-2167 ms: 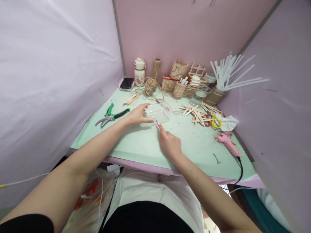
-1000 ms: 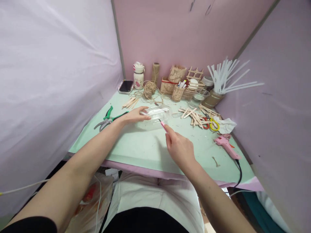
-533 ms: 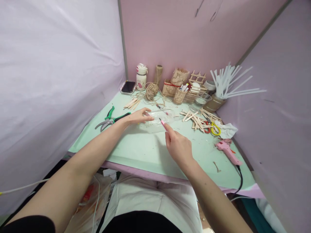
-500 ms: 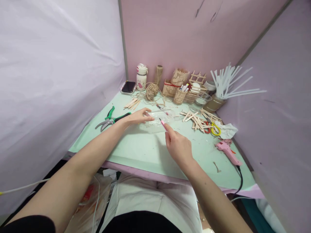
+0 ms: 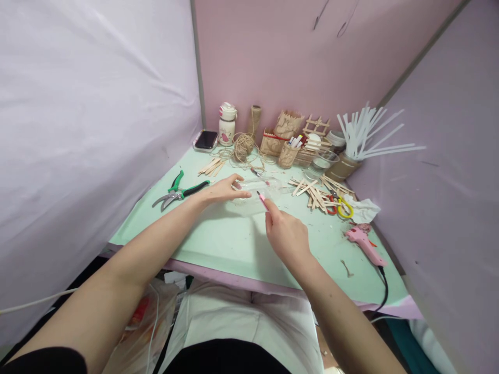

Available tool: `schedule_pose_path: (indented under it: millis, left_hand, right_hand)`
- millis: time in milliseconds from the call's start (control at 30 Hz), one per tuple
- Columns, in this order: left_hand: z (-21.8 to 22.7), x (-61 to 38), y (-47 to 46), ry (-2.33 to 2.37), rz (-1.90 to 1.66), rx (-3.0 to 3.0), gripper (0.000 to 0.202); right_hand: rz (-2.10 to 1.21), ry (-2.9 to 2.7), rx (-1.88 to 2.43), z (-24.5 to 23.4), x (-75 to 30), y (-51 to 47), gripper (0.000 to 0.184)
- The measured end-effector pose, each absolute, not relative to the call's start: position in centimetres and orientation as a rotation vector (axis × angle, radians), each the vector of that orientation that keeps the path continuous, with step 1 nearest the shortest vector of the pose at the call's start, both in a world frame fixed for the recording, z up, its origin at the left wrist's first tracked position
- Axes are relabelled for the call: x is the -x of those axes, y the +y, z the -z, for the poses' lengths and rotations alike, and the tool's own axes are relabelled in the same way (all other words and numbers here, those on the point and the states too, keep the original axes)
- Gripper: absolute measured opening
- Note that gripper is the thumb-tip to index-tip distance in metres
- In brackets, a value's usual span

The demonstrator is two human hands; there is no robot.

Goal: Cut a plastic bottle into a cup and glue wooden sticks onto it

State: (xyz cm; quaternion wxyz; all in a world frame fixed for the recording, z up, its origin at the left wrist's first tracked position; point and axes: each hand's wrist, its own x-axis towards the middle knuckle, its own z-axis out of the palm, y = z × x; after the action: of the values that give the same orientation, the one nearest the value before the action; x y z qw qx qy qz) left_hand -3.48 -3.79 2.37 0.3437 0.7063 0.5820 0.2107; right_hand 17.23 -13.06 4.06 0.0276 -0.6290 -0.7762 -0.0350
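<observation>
With the left hand (image 5: 230, 189) clamped on a shallow clear plastic tray (image 5: 252, 186) and the right hand (image 5: 287, 232) clenched round a slim pink knife (image 5: 262, 199), one slippery skid could nick the left hand.

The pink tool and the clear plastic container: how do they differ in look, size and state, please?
The pink tool is coloured with a dark tip, while the clear plastic container is see-through. The tool is thin; the container is much wider. The right hand grips the tool, whereas the left hand holds the container. Both are in the person's hands.
</observation>
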Motion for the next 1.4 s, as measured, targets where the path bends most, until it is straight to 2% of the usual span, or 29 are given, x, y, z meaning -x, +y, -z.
schedule_pose_path:
  millis: [733,967,1200,1400]
  left_hand:
    - [-2.5,0.6,-5.4,1.758,-0.619,-2.068,0.092]
    - [-1.8,0.8,-5.0,1.704,-0.62,-2.157,0.094]
    - [0.4,0.6,-5.8,1.694,-0.719,-2.258,0.091]
    - [0.5,0.8,-5.6,1.675,-0.705,-2.314,0.092]
  right_hand:
    - [0.075,-2.493,2.078,-4.6,-17.0,-13.7,0.056]
    - [0.04,-2.487,1.944,-2.2,-18.5,-12.9,0.05]
    - [0.097,-2.511,1.899,1.2,-19.0,-13.7,0.062]
    - [0.119,-2.507,1.87,2.6,-18.9,-13.5,0.059]
